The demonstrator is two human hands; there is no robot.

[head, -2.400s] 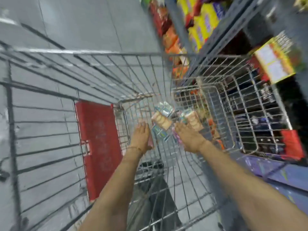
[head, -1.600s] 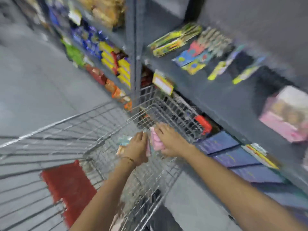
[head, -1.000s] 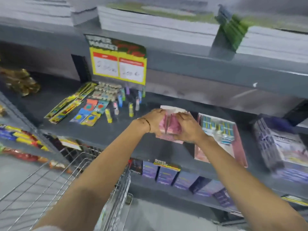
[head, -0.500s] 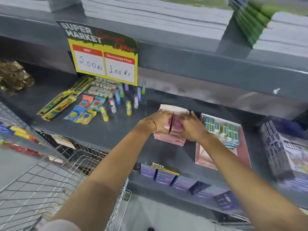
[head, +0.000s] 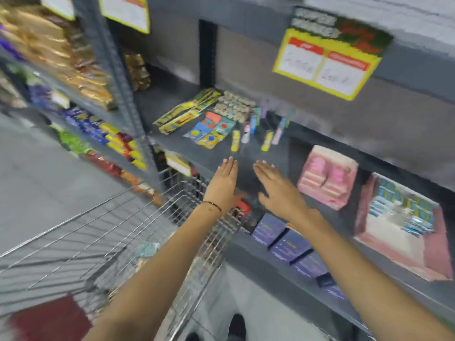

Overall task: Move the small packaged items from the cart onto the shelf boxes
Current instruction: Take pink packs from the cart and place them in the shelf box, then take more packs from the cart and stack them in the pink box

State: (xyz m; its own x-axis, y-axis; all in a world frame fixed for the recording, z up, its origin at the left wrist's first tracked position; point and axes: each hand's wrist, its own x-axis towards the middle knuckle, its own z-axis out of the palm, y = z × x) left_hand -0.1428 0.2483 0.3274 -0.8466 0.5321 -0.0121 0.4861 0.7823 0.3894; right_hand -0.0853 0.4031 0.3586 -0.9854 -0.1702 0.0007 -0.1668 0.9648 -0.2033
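Pink box (head: 327, 177) holds pink packets; cart (head: 103, 232) nearby.

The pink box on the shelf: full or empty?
Full: the pink box shows rows of pink packets to its open top.

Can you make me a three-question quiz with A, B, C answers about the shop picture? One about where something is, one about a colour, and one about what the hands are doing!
1. Where is the pink box?
A. on the shelf, right of the hands
B. in the cart
C. on the floor

2. What colour is the border of the price sign?
A. blue
B. yellow
C. white

3. What are the hands doing?
A. squeezing a packet
B. gripping the cart
C. open and empty

Answers:
1 A: the box sits on the grey shelf, beyond the right hand.
2 B: a yellow edge frames the sign.
3 C: the left hand and the right hand have spread fingers and hold nothing, above the cart.
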